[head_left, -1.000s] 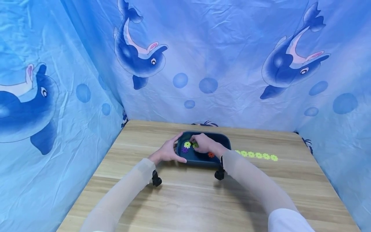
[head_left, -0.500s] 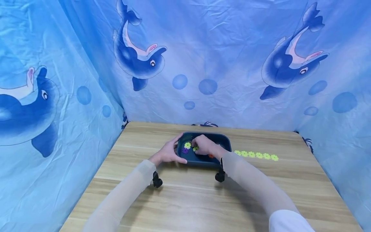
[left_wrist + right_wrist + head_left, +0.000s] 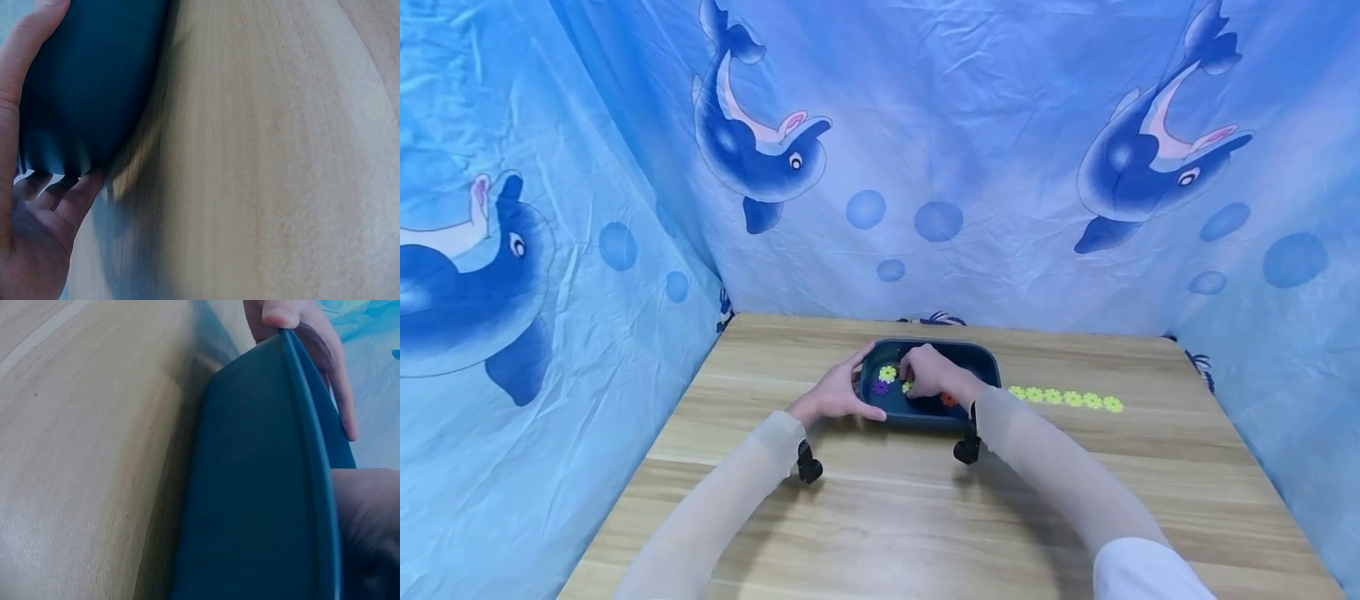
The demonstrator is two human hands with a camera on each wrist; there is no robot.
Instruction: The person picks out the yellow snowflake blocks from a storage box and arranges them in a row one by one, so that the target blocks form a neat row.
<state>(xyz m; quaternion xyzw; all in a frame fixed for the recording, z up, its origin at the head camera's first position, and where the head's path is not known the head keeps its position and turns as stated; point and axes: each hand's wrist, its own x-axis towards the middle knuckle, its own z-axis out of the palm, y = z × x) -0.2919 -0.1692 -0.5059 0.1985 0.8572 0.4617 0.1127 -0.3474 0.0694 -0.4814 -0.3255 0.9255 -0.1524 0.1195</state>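
Note:
A dark blue plastic bin [image 3: 928, 423] stands on the table. My left hand [image 3: 835, 392] grips its left end, thumb along the near rim and fingers at the end wall; the left wrist view shows the fingertips against that wall. My right hand [image 3: 927, 372] reaches inside, its fingers curled and fingertips pinching a yellow-green flower-shaped piece [image 3: 907, 387], mostly hidden by them. Left of it in the bin lie another yellow flower piece [image 3: 887, 373] and a purple one [image 3: 881, 387]. An orange-red piece [image 3: 949, 400] lies by the right wrist. In the right wrist view, the bin wall hides the fingertips.
Several yellow flower pieces [image 3: 1072, 399] lie in a row on the wooden table [image 3: 880, 517], right of the bin. A blue curtain [image 3: 1000, 275] with dolphins hangs behind the table and at both sides. A black camera mount [image 3: 967, 447] sits under the right wrist.
My right hand has shifted slightly inside the bin, and the yellow-green piece at its fingertips sits a little nearer me than a second ago. My left hand keeps its place on the bin.

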